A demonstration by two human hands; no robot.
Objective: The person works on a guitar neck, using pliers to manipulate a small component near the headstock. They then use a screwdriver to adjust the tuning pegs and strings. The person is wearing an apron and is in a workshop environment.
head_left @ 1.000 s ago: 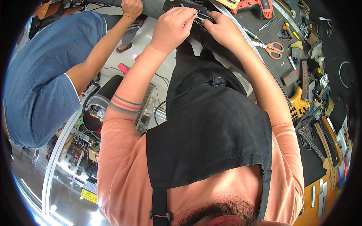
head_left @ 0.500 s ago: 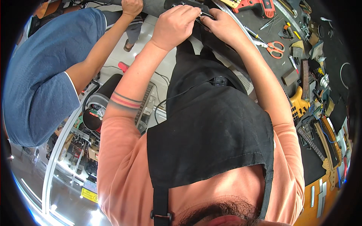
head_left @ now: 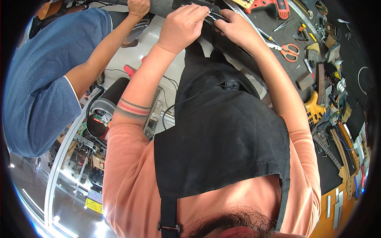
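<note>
At the top middle, both my hands work close together over a black part (head_left: 214,8) with small shiny round pieces on it. My left hand (head_left: 183,27) is closed in a pinch near that part. A tiny pale, shiny bit shows at its fingertips, too small to name. My right hand (head_left: 239,28) is closed around a slim dark tool (head_left: 211,16) with a silvery tip; its exact kind cannot be made out. The tool's tip meets the left fingertips, or lies very near them. My fingers hide much of the black part.
On the dark bench at right lie orange-handled scissors (head_left: 290,52), a red power tool (head_left: 274,7), a wooden block (head_left: 305,81), a yellow guitar body (head_left: 314,107) and a fretted neck (head_left: 328,150). A co-worker in a blue shirt (head_left: 43,83) stands at left, one hand (head_left: 139,7) on the far bench.
My hands stay almost in place, with the right hand and its tool tilting slightly. The co-worker's arm and torso have shifted a little, and their foot has moved.
</note>
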